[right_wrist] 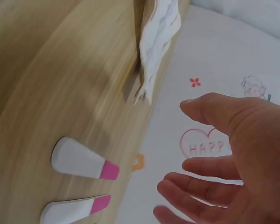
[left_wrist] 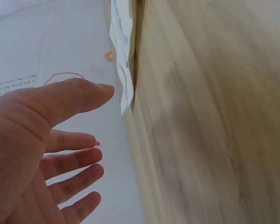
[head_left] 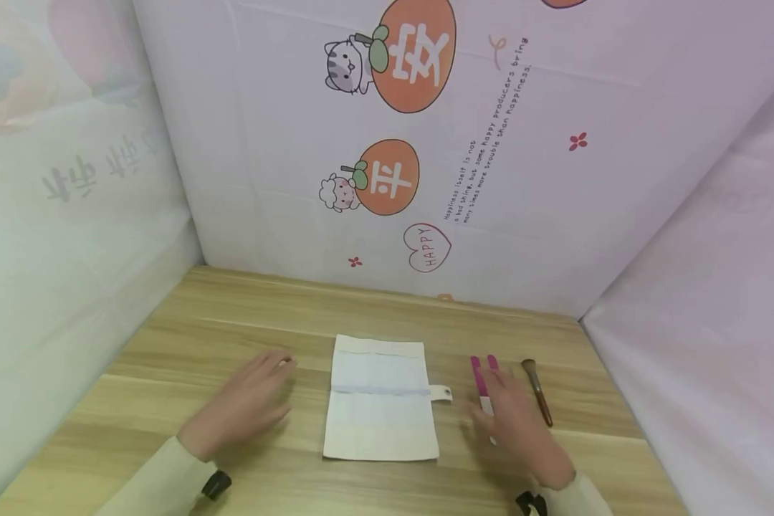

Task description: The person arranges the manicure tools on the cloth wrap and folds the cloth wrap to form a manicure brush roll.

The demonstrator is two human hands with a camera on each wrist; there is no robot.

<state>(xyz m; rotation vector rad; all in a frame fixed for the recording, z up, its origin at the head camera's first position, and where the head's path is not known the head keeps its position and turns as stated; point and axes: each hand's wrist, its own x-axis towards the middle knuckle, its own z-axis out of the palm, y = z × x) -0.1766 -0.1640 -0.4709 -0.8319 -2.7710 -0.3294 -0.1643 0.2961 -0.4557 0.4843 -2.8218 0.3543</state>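
Note:
An opened white fabric pouch (head_left: 380,416) lies flat on the wooden table, its snap strap (head_left: 441,393) sticking out to the right. To its left my left hand (head_left: 248,398) hovers, fingers apart and holding nothing. My right hand (head_left: 516,419) is over two flat magenta-and-white sticks (head_left: 475,367), partly covering them in the head view. In the right wrist view, their white rounded ends (right_wrist: 77,158) lie on the wood, apart from the fingers. A makeup brush (head_left: 537,390) with a dark handle lies just right of that hand.
White printed cloth (head_left: 284,179) hangs behind the table (head_left: 245,304), with more white cloth along both sides. Dark bands (head_left: 216,485) are on both wrists, next to light sleeves.

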